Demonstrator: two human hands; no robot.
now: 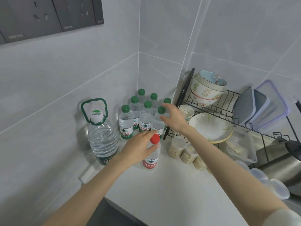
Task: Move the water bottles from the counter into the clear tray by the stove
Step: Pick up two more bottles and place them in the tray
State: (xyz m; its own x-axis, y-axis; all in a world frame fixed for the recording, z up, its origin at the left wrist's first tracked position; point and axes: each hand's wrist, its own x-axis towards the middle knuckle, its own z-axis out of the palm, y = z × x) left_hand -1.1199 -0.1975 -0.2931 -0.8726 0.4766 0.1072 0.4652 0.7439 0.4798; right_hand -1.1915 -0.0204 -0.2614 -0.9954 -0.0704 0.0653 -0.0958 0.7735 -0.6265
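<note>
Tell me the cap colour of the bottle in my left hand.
Red: the cap on the bottle the left hand grips; head view.

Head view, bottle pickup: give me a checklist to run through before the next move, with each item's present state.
1. Left hand grips the red-capped bottle: ok, fingers curled round its neck just below the cap.
2. Red-capped bottle upright: ok.
3. Right hand holds a bottle: not ok, its fingers are spread beside the nearest green-capped bottle, not round it.
4. Caps on the bottles in view: ok, every visible one is capped.
5. Room beside the dish rack: cannot tell, it stands close to the right of the bottle cluster.
6. Clear tray by the stove located: cannot tell, it cannot be picked out in this view.
</note>
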